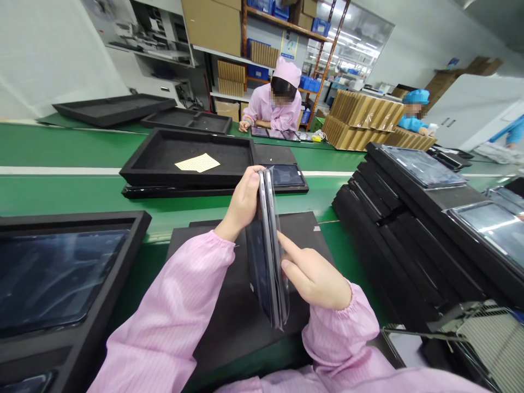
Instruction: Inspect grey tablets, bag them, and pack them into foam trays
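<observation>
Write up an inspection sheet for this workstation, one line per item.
Surface: green worktop with a white line; black flat sheet beneath the held tablets.
Job's things: two slim tablets, held together and seen edge-on, with clear film on the right side.
Clutter: yellow label sheet in a black tray; tall stack of black trays at the right, film-covered tablets on top.
Hands: left hand grips the tablets' upper end; right hand has its fingers at the film.
Cables: nothing seen near the hands; farther off, too small to tell.
Surroundings: person in a pink cap across the worktop; person in a blue cap behind brown cardboard dividers.
</observation>
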`<state>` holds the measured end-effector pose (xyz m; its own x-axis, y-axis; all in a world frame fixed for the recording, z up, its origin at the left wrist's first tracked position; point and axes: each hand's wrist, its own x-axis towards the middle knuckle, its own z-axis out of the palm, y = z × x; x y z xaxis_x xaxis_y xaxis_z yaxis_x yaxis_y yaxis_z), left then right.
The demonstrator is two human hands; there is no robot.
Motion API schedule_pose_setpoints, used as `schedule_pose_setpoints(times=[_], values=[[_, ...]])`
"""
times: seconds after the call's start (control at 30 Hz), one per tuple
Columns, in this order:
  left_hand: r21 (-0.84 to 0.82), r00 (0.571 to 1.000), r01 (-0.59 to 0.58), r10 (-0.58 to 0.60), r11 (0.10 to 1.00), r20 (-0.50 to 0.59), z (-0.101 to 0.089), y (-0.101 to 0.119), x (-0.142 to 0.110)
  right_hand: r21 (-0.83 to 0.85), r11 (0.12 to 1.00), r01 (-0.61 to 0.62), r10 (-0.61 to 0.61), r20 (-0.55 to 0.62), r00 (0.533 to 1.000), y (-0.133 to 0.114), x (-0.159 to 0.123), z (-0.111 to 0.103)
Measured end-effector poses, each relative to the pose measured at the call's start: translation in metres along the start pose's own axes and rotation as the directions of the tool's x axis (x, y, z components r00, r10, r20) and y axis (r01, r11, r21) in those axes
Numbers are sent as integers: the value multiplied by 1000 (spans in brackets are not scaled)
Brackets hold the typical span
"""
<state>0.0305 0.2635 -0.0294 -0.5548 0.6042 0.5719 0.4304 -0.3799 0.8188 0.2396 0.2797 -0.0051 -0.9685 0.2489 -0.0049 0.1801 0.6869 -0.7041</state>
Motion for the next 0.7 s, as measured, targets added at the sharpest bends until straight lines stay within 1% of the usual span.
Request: schedule_pose_setpoints(times=[0.1,0.2,0.3,0.43,0.5,0.53,0.63,0.7], values=[[-32,1000,-7,8,999,14,2,7,-4,38,999,9,-5,-91,996,-3,0,2],[-69,997,-28,33,997,64,6,16,-10,115,993,26,-3,-197,980,-6,0,6],[-151,989,-53,73,987,129,9,24,-16,209,977,42,12,-251,968,-9,1,13],[-216,971,-92,136,972,197,10,32,-21,304,946,107,1,-335,942,-11,3,19],[-212,946,-94,153,973,285,7,38,-22,326,936,131,5,-383,924,-10,3,21],[-206,925,-94,162,974,343,5,42,-23,334,932,139,9,-406,914,-9,3,21],[-163,844,-126,192,979,500,-2,51,-23,332,927,175,-1,-464,886,-6,1,20],[-130,802,-170,214,977,558,-4,54,-23,313,928,202,-25,-488,872,-3,0,19]])
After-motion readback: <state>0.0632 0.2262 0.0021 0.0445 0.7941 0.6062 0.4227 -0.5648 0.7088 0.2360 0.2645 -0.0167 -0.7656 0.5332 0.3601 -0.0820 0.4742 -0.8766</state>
